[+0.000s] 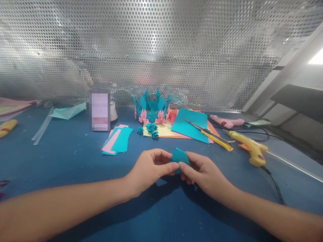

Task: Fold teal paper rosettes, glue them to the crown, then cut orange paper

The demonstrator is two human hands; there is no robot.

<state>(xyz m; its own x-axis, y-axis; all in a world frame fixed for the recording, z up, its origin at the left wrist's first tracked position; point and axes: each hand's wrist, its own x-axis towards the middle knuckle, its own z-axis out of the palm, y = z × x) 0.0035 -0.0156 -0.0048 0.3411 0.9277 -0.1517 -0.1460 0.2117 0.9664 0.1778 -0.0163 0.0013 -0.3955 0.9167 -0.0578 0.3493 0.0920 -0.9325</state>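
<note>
A small piece of teal paper is pinched between both hands, a little above the blue table. My left hand grips its left side, with thumb and fingers closed. From the other side, my right hand holds it, the two thumb tips nearly meeting in front. The fingers cover its lower part, so I cannot make out its full shape. Beyond the hands stands a teal folded-paper crown with pink paper flowers round its base. Several small teal paper flowers lie in front of it.
Teal and pink paper strips lie left of centre, below a phone. Right of the crown, a yellow utility knife rests partly on stacked coloured sheets. A yellow glue gun and a pink one trail cables. Perforated metal rises behind.
</note>
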